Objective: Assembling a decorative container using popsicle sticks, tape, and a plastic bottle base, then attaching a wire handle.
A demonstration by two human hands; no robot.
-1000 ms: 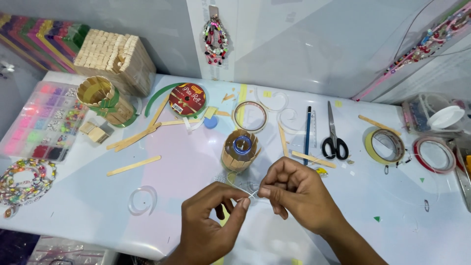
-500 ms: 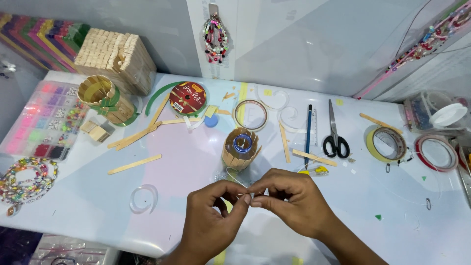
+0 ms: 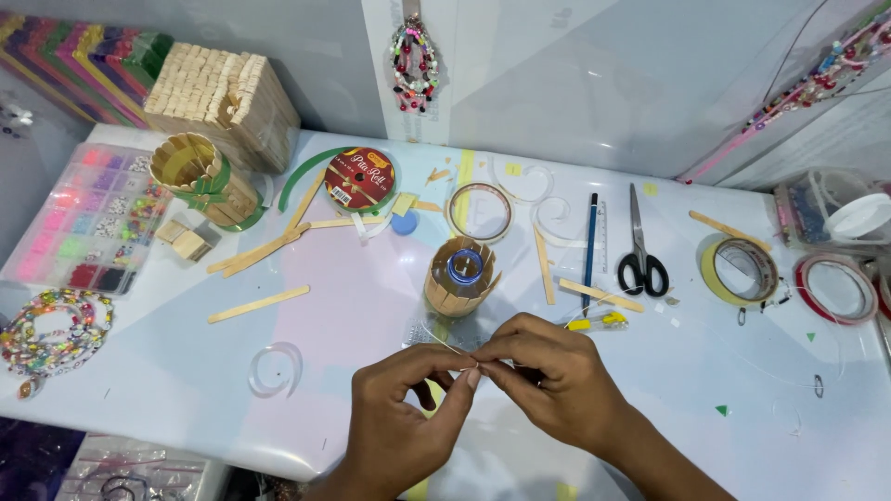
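left hand (image 3: 408,408): low centre, thumb and forefinger pressed together, pinching the near end of a thin wire (image 3: 444,345)
right hand (image 3: 548,376): touching the left at the fingertips, thumb and forefinger pinching the same spot; other fingers curled
wire: runs up-left from the pinch, over a small clear packet (image 3: 436,332); too fine to tell more
stick cup (image 3: 461,276): just beyond the hands, upright, blue cap inside; nearest obstacle
table (image 3: 353,306): pale top, near edge directly under both wrists
open room: bare patch left of the hands, only a clear plastic curl (image 3: 275,368) in it; bare stretch right of the right forearm
right side: scissors (image 3: 640,250), blue pencil (image 3: 589,237), yellow tape roll (image 3: 740,269), red tape roll (image 3: 835,286), near the right edge
left side: bead box (image 3: 83,218) and bead bracelet (image 3: 51,329) at the left edge, loose wooden sticks (image 3: 260,250) between them and the cup
back: red ribbon spool (image 3: 360,179), stick box (image 3: 223,97) against the wall
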